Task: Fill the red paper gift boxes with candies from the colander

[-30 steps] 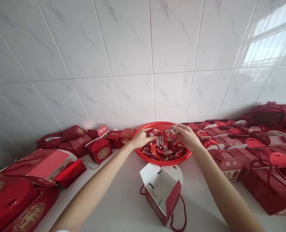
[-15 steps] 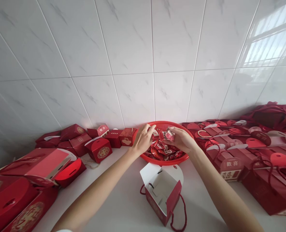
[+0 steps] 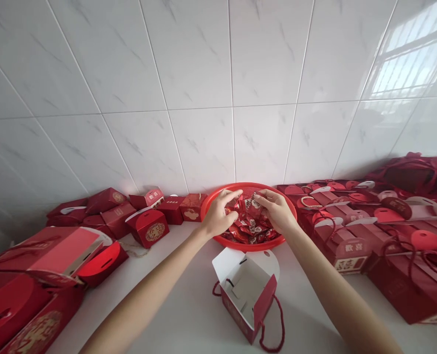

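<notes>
Pale wall tiles (image 3: 202, 142) are rising behind a white tabletop (image 3: 181, 295), where a red basket (image 3: 247, 187) is holding wrapped candies (image 3: 253, 228). Both hands are reaching over it, the candies lying between and below them. The left hand (image 3: 220, 214) is showing a wide gap between thumb and forefinger; the right hand (image 3: 278, 211) is holding its fingertips close together at the candies, though whether it is gripping one is unclear. An open box (image 3: 246, 290) is standing just in front of the basket, and red boxes (image 3: 150, 228) are lining both sides.
</notes>
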`<state>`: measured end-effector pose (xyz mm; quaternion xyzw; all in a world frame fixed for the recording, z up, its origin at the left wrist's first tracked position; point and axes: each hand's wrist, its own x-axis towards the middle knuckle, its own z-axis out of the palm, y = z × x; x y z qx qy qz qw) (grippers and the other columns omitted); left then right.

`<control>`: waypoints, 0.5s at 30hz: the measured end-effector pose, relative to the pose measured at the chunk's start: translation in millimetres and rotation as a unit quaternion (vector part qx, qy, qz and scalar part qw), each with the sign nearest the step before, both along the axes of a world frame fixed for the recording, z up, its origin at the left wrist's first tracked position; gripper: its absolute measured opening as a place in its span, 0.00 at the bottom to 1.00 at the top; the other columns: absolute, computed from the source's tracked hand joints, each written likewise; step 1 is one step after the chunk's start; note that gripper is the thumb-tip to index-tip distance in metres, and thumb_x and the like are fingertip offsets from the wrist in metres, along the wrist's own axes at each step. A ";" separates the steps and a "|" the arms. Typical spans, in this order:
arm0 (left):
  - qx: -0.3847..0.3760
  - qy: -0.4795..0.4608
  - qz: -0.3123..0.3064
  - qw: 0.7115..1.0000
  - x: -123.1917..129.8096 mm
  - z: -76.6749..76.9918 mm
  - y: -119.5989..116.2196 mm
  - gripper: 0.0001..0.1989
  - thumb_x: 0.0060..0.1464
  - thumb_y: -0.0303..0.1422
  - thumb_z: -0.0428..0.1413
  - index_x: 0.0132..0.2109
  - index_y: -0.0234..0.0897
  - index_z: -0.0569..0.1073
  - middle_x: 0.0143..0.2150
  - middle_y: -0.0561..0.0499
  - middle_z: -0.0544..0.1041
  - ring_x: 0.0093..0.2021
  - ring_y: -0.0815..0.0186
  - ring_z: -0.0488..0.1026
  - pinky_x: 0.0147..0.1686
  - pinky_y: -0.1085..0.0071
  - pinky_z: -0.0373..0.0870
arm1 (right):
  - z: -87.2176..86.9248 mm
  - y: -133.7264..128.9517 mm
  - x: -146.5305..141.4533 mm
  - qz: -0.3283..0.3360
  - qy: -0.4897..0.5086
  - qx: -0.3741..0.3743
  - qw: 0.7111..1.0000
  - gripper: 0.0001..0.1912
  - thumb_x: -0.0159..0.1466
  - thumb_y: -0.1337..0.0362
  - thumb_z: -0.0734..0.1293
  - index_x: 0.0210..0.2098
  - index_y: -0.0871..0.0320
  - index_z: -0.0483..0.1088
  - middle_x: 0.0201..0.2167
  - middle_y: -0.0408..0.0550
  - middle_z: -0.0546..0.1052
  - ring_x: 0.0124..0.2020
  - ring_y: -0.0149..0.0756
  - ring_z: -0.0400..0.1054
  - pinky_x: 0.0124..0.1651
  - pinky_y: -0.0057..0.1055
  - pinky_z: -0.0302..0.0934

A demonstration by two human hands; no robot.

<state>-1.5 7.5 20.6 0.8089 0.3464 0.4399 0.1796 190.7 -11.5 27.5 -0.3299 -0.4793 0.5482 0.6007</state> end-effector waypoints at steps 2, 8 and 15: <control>-0.071 -0.046 -0.031 0.996 -0.6 2.3 -4.7 0.25 0.50 0.24 0.53 0.56 0.40 0.76 0.49 0.47 0.74 0.50 0.60 0.75 0.49 0.63 0.76 | -0.5 -0.3 0.2 0.005 -0.028 0.016 0.999 0.18 0.51 0.52 0.78 0.32 0.57 0.74 0.26 0.41 0.74 0.26 0.29 0.66 0.27 0.26 0.60; -0.153 -0.063 -0.046 0.985 -1.0 4.9 -9.1 0.19 0.51 0.28 0.57 0.52 0.36 0.76 0.51 0.44 0.78 0.42 0.62 0.78 0.47 0.62 0.76 | 5.8 -4.2 1.2 0.003 -0.097 0.046 0.994 0.17 0.53 0.51 0.76 0.31 0.57 0.74 0.25 0.41 0.74 0.24 0.29 0.65 0.27 0.28 0.58; -0.206 0.222 -0.149 0.941 16.7 2.9 12.4 0.14 0.48 0.33 0.62 0.44 0.39 0.78 0.43 0.49 0.82 0.45 0.59 0.78 0.44 0.69 0.72 | 23.2 -9.5 16.7 -0.059 -0.082 0.050 0.994 0.19 0.50 0.50 0.77 0.30 0.57 0.72 0.23 0.39 0.71 0.24 0.28 0.63 0.29 0.27 0.58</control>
